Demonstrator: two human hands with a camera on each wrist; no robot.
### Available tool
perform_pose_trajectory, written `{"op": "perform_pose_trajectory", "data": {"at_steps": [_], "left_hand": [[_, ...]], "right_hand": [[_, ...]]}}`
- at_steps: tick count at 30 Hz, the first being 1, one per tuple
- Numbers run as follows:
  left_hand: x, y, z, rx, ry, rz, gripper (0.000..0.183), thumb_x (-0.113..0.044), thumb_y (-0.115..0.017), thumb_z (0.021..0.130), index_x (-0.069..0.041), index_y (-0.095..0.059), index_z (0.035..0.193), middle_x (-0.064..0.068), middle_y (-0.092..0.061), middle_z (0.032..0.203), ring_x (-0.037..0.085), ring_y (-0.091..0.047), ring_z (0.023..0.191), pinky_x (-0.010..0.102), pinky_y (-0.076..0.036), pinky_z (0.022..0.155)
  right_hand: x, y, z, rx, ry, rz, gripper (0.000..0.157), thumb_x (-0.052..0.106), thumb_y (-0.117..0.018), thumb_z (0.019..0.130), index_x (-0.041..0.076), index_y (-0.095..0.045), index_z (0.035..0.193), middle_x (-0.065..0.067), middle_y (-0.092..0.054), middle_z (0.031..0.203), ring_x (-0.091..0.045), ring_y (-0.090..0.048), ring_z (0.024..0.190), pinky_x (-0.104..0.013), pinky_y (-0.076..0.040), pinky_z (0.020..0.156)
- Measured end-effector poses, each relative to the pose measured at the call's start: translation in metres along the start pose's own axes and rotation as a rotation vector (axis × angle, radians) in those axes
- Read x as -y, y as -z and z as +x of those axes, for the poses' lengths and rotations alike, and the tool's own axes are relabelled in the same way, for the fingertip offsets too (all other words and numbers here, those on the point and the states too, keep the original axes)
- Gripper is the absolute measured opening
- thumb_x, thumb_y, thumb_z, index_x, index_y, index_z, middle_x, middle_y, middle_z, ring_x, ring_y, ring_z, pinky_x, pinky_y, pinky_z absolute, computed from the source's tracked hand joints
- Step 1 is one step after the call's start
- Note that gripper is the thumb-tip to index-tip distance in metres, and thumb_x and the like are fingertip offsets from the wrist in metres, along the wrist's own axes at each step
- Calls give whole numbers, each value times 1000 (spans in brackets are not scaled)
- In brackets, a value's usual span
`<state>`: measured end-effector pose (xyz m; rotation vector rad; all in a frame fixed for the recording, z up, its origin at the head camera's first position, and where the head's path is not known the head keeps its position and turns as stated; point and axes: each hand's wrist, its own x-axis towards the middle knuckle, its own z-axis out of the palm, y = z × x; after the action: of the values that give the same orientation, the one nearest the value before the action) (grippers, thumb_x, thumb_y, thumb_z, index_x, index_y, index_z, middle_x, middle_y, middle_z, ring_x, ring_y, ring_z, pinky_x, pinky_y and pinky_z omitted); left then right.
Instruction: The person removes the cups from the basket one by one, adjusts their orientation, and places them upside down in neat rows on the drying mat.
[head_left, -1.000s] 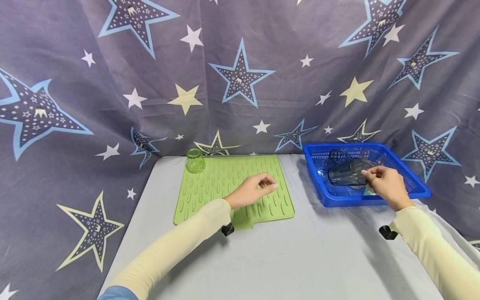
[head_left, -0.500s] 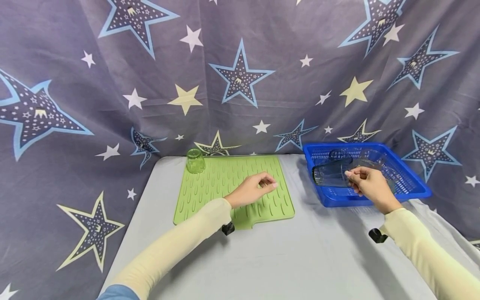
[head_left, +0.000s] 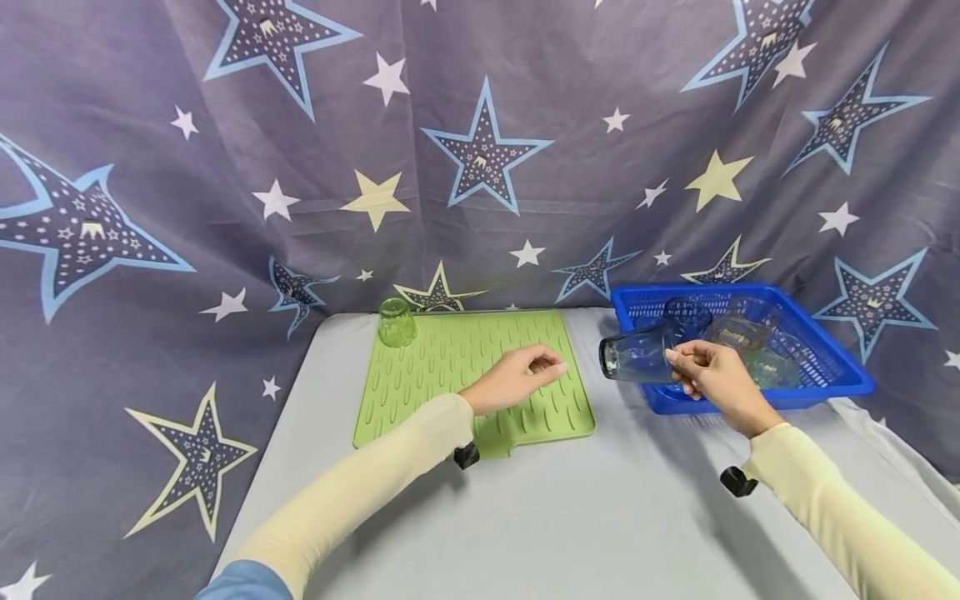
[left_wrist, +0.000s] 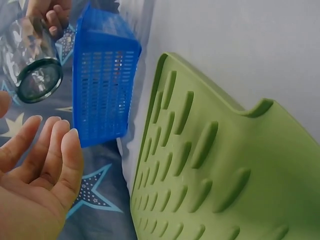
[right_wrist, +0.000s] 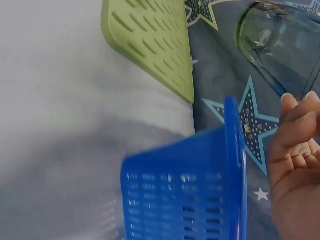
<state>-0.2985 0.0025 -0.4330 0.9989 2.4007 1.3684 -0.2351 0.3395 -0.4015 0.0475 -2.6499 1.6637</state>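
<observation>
A dark-tinted drinking glass (head_left: 637, 357) lies sideways in the air over the left rim of the blue basket (head_left: 757, 403). My right hand (head_left: 716, 379) pinches it by its right end, fingers and thumb bent. In the right wrist view the glass (right_wrist: 282, 47) shows clear and bluish above the fingers (right_wrist: 295, 125). Over the right part of the green drying mat (head_left: 450, 367), my left hand (head_left: 513, 379) hovers with loosely curved fingers and nothing in them. The left wrist view shows those fingers (left_wrist: 45, 150) apart from the glass (left_wrist: 32, 60).
Several more clear and tinted glasses (head_left: 750, 333) are in the basket at the right. A green glass (head_left: 397, 323) stands on the mat's back left corner. White cloth (head_left: 555, 517) covers the table, and a star-patterned curtain (head_left: 480, 242) hangs behind.
My right hand has lifted the dark glass out of the basket and moved it left, past the basket's rim. The left hand has stayed about where it was.
</observation>
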Motion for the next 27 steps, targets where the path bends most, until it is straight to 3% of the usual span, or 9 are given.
{"op": "perform_pose_trajectory", "data": {"at_steps": [4,10,13,17,20,22,27], "left_hand": [[-3,-3,2,24,0,-31,38,-48,-58,104,-20,-65,128,-6,-67,111,11,-61,100,31,-55,86],[-5,-10,3,108,12,-157,54,-49,-61,102,-17,-54,144,-2,-68,115,28,-69,101,54,-59,83],[-6,-13,4,129,21,-181,61,-50,-59,103,-15,-48,150,-1,-67,118,25,-69,101,56,-57,84],[-6,-16,5,134,38,-201,67,-48,-59,104,-10,-40,156,-2,-66,120,16,-69,97,55,-57,85],[-7,-16,5,144,46,-225,70,-46,-59,104,-9,-35,158,-3,-65,121,15,-69,98,55,-57,85],[-7,-17,5,164,37,-248,72,-46,-59,104,-10,-32,160,-2,-66,122,21,-70,101,55,-57,86],[-8,-16,5,191,9,-337,63,-43,-62,103,-16,-38,156,3,-68,119,42,-69,98,43,-57,92]], "right_hand": [[4,-10,-2,34,10,61,39,31,-60,106,-7,-57,117,-4,-64,79,-12,-55,60,-29,-51,53],[5,-23,-4,86,39,124,33,26,-60,106,-7,-57,114,-5,-60,75,-13,-54,59,-28,-49,53],[3,-28,-5,102,48,143,32,25,-60,107,-7,-57,112,-6,-59,74,-14,-53,59,-29,-49,52],[0,-32,-5,112,49,170,29,23,-59,107,-6,-57,112,-5,-58,74,-14,-53,60,-30,-50,53],[-2,-34,-6,112,51,178,25,19,-57,108,-6,-57,113,-4,-59,74,-14,-54,60,-31,-50,53],[-2,-36,-6,115,56,182,23,17,-57,108,-5,-58,114,-3,-59,73,-14,-54,59,-31,-50,52],[-2,-43,-6,135,80,198,24,15,-57,107,-8,-59,115,-4,-59,72,-13,-54,59,-28,-47,50]]}}
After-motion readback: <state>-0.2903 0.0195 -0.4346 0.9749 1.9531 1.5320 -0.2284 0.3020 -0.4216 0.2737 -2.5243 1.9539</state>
